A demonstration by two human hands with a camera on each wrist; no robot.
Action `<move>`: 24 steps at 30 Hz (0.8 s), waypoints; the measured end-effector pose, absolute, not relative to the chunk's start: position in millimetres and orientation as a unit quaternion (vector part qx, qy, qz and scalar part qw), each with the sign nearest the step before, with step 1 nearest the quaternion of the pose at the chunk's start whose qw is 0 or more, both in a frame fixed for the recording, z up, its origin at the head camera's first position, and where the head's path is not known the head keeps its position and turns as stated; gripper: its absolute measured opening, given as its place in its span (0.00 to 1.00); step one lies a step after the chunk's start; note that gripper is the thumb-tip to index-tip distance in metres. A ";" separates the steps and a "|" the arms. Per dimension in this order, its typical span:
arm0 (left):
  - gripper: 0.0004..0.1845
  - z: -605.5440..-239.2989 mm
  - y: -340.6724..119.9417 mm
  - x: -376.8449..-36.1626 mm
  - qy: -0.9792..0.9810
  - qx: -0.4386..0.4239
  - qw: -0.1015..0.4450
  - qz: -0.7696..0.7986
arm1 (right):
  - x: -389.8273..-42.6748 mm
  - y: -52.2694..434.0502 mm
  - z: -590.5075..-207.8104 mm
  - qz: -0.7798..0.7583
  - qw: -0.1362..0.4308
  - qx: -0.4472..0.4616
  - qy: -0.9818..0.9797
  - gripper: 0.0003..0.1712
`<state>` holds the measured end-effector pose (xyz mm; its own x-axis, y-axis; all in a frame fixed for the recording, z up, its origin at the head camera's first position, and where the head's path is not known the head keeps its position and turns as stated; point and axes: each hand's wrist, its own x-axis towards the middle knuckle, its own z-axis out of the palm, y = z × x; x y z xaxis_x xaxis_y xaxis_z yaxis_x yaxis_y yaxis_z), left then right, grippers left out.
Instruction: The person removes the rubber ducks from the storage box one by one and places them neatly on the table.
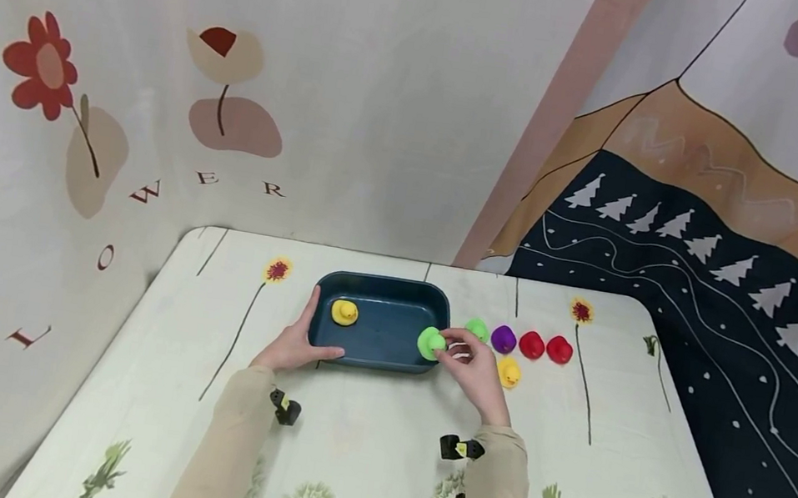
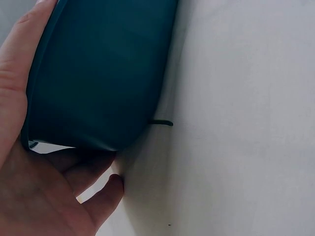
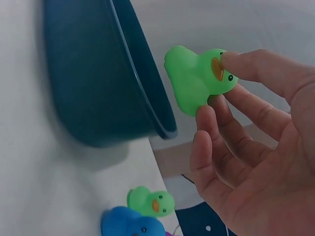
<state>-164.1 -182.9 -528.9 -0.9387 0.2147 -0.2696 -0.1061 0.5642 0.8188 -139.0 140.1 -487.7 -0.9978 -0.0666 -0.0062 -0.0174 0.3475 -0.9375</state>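
My left hand [image 1: 291, 346] holds the left end of a dark blue rectangular tray [image 1: 376, 363], thumb along the front side and fingers round the left end. Inside the tray, toward its left, sits a yellow rubber duck [image 1: 344, 312]. Over the tray's right end, my right hand [image 1: 479, 377] pinches a light green rubber duck [image 1: 429, 343] by the head between thumb and fingers. The right wrist view shows this green duck [image 3: 194, 78] raised above the tray rim [image 3: 147, 98], its orange beak by the thumb.
Right of the tray stand a second green duck [image 1: 477, 329], a purple duck [image 1: 504, 339], two red ducks [image 1: 532, 345] and another yellow duck [image 1: 508, 372]. A blue duck [image 3: 132, 223] shows in the right wrist view. A flower-printed cloth [image 1: 359, 437] covers the table; curtains hang behind.
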 end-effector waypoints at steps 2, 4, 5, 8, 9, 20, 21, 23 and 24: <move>0.66 -528.7 -182.3 -164.4 0.868 0.032 0.173 0.465 | -138.0 144.6 -489.5 -0.571 0.019 -0.023 0.820 0.16; 0.66 -528.9 -181.9 -164.5 0.868 0.033 0.173 0.465 | -136.4 149.0 -489.6 -0.572 0.017 -0.023 0.820 0.16; 0.66 -529.1 -181.8 -164.6 0.868 0.033 0.172 0.465 | -135.6 151.4 -489.8 -0.572 0.016 -0.023 0.820 0.16; 0.66 -529.6 -182.2 -164.5 0.868 0.034 0.169 0.465 | -133.9 158.4 -490.1 -0.572 0.009 -0.026 0.820 0.16; 0.66 -530.0 -182.5 -164.5 0.869 0.035 0.166 0.465 | -133.4 160.8 -489.7 -0.571 0.004 -0.027 0.820 0.16; 0.65 -528.1 -183.2 -165.5 0.871 0.034 0.175 0.457 | -127.2 183.4 -491.9 -0.559 0.002 -0.009 0.829 0.16; 0.65 -528.2 -183.0 -165.7 0.872 0.034 0.175 0.456 | -126.5 185.5 -492.0 -0.557 0.001 -0.008 0.830 0.16; 0.65 -528.5 -182.7 -165.9 0.873 0.034 0.176 0.454 | -125.0 189.8 -492.6 -0.550 -0.001 -0.007 0.835 0.16; 0.65 -528.8 -182.6 -166.1 0.873 0.034 0.175 0.453 | -124.4 192.0 -492.9 -0.546 -0.002 -0.007 0.838 0.16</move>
<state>-166.1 -182.6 -528.8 -0.9363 0.2187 -0.2750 -0.0991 0.5864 0.8040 -124.4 192.0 -492.9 -0.9999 -0.0104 0.0106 -0.0139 0.4043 -0.9145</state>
